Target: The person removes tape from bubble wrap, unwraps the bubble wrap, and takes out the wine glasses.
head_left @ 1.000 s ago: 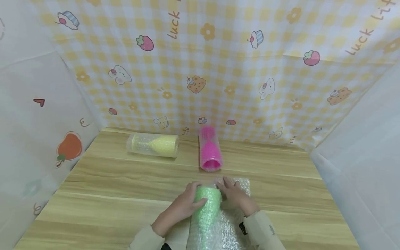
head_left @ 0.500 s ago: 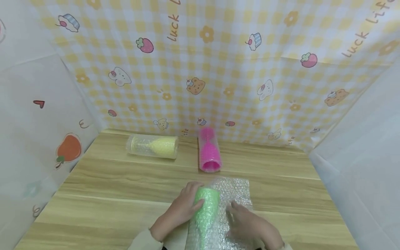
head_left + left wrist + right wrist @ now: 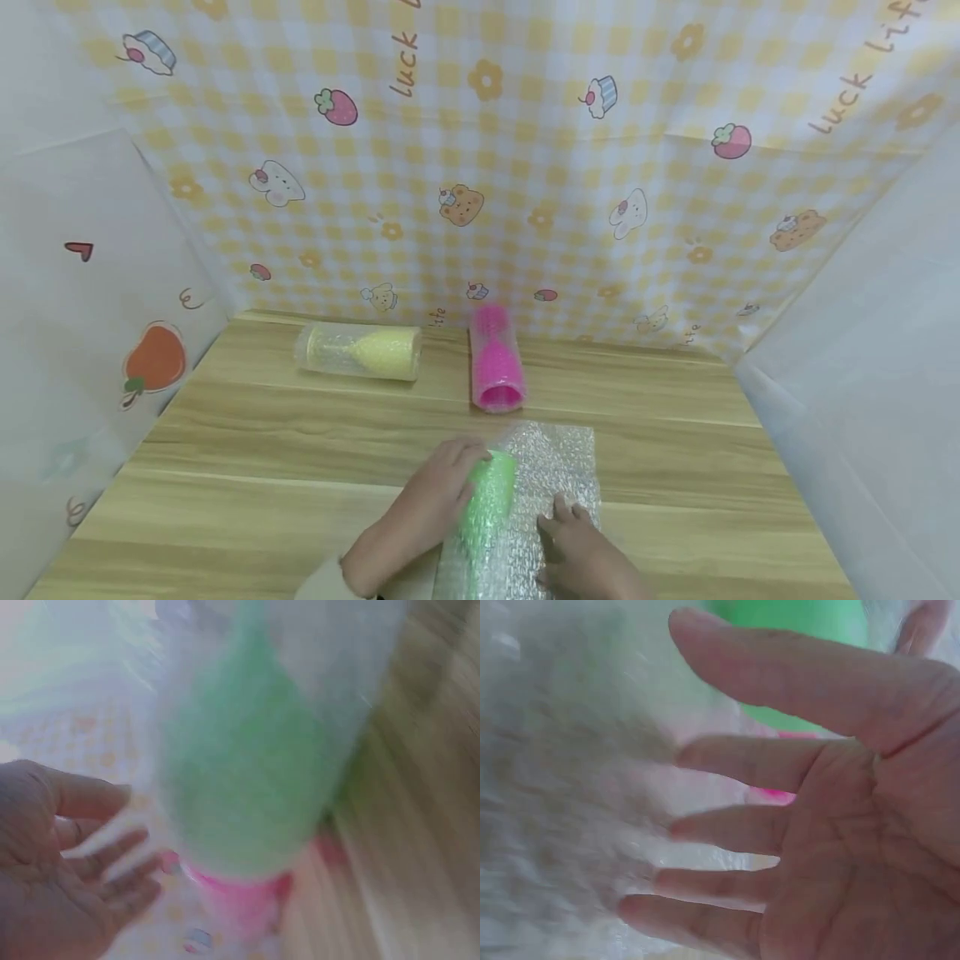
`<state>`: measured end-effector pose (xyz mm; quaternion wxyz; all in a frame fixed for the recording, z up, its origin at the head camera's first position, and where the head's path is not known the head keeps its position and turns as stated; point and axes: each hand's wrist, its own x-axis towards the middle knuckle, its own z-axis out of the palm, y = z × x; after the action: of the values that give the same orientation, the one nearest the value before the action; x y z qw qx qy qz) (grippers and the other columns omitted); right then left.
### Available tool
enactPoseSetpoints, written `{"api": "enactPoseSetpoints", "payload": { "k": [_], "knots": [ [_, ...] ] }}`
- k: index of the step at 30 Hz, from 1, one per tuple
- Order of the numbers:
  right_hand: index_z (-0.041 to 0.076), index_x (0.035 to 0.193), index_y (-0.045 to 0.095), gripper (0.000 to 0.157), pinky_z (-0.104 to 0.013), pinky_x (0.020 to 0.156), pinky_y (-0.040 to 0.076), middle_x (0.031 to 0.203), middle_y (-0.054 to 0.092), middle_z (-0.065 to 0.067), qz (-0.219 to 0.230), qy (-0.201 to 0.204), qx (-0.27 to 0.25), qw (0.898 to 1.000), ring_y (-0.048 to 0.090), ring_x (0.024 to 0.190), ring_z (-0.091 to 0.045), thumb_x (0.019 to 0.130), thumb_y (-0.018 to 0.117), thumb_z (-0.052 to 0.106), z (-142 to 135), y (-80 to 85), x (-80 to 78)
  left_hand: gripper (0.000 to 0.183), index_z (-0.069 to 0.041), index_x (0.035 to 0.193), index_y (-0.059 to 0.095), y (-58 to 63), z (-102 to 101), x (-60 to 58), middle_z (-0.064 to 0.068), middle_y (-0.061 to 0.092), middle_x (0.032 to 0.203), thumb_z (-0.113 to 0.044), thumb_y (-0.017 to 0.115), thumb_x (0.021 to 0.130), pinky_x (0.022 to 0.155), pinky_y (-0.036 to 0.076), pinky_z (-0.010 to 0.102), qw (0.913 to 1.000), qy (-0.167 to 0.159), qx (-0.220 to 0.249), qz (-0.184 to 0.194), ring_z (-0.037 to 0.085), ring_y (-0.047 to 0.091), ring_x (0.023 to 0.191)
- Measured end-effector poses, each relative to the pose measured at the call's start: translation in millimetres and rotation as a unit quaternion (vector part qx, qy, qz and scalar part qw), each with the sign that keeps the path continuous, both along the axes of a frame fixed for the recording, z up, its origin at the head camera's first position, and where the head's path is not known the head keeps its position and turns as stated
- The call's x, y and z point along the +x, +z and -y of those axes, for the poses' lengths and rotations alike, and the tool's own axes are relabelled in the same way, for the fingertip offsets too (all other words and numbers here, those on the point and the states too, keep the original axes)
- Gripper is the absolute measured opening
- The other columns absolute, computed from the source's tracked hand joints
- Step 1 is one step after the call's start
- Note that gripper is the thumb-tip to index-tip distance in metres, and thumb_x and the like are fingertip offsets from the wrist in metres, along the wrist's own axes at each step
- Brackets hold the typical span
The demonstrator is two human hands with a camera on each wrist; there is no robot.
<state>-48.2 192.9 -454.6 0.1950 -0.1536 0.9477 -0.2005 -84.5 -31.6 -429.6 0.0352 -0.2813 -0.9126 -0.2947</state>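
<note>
A green goblet [image 3: 491, 492] lies on the bubble wrap [image 3: 558, 458], its wide bowl toward the back and its stem toward the front. Along the goblet's left side is my left hand [image 3: 435, 496], overlapping its bowl in the head view. In the left wrist view the fingers of that hand [image 3: 60, 862] are loosely spread beside the blurred green bowl. My right hand [image 3: 585, 550] is over the sheet to the right of the goblet. Its fingers [image 3: 735, 829] are straight and spread against the bubble wrap in the right wrist view.
A yellow goblet [image 3: 386, 352] rolled in bubble wrap lies at the back left of the wooden table [image 3: 660, 467]. Near it, a wrapped pink goblet [image 3: 497, 362] has its opening toward me. A checked cloth [image 3: 525, 167] hangs behind, with white sheets at both sides.
My right hand has come away from the goblet's rim and moved down and right onto the sheet. The goblet has shifted slightly left, with my left hand beside it.
</note>
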Motion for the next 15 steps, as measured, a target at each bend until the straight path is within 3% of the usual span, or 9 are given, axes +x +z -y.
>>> {"api": "enactPoseSetpoints", "payload": {
  "k": [2,4,7,9,11,13,15],
  "knots": [
    [0.002,0.111,0.060,0.053,-0.055,0.080,0.049,0.124,0.048,-0.026,-0.011,0.009,-0.009,1.000,0.048,0.107,-0.047,0.066,0.074,0.027,-2,3.5,-3.2,0.029,-0.014,0.114,0.056,7.0,-6,6.4,0.000,0.056,0.121,-0.009,0.053,0.086,0.100,0.042,0.036,0.9980,-0.053,-0.010,-0.032,0.017,0.051,0.116],
    [0.008,0.096,0.064,0.038,-0.038,0.069,0.054,0.106,0.057,-0.012,-0.021,0.024,-0.010,0.999,0.056,0.089,-0.028,0.067,0.073,0.030,-4,5.4,-6.0,0.025,-0.017,0.110,0.059,12.7,-12,13.0,-0.006,0.062,0.111,-0.010,0.053,0.086,0.101,0.042,0.036,0.9915,-0.106,-0.043,-0.061,0.010,0.055,0.109],
    [0.018,0.082,0.061,0.022,-0.021,0.055,0.044,0.087,0.055,0.002,-0.013,0.032,-0.028,0.999,0.050,0.073,-0.011,0.069,0.072,0.031,-5,6.1,-9.0,0.023,-0.022,0.105,0.062,16.2,-19,20.0,-0.012,0.065,0.099,-0.014,0.056,0.085,0.103,0.038,0.040,0.9790,-0.134,-0.115,-0.102,0.005,0.059,0.099],
    [0.018,0.079,0.059,0.019,-0.020,0.054,0.042,0.086,0.060,-0.001,-0.005,0.035,-0.045,0.998,0.055,0.075,-0.014,0.070,0.071,0.031,-6,5.4,-11.0,0.022,-0.026,0.104,0.063,16.0,-20,21.7,-0.013,0.066,0.096,-0.020,0.059,0.083,0.103,0.037,0.043,0.9718,-0.109,-0.168,-0.125,0.005,0.060,0.094],
    [0.015,0.086,0.061,0.023,-0.028,0.062,0.050,0.101,0.064,-0.013,0.006,0.032,-0.059,0.998,0.060,0.086,-0.024,0.072,0.070,0.031,-8,5.1,-12.6,0.023,-0.027,0.103,0.063,16.5,-17,21.4,-0.011,0.065,0.093,-0.026,0.063,0.081,0.097,0.042,0.041,0.9679,-0.066,-0.205,-0.130,0.009,0.059,0.090],
    [0.011,0.096,0.063,0.032,-0.040,0.074,0.053,0.118,0.057,-0.024,0.017,0.023,-0.071,0.997,0.058,0.102,-0.036,0.073,0.069,0.032,-10,5.6,-13.3,0.027,-0.025,0.105,0.062,18.3,-12,20.2,-0.007,0.065,0.093,-0.030,0.065,0.078,0.091,0.045,0.038,0.9656,-0.023,-0.228,-0.122,0.013,0.058,0.086],
    [0.008,0.107,0.061,0.042,-0.052,0.084,0.048,0.128,0.046,-0.030,0.026,0.015,-0.082,0.996,0.053,0.108,-0.042,0.074,0.069,0.033,-13,6.5,-13.5,0.031,-0.021,0.105,0.062,21.7,-5,18.6,-0.004,0.063,0.091,-0.024,0.067,0.074,0.084,0.047,0.036,0.9682,0.013,-0.232,-0.092,0.015,0.057,0.081]
  ]
}}
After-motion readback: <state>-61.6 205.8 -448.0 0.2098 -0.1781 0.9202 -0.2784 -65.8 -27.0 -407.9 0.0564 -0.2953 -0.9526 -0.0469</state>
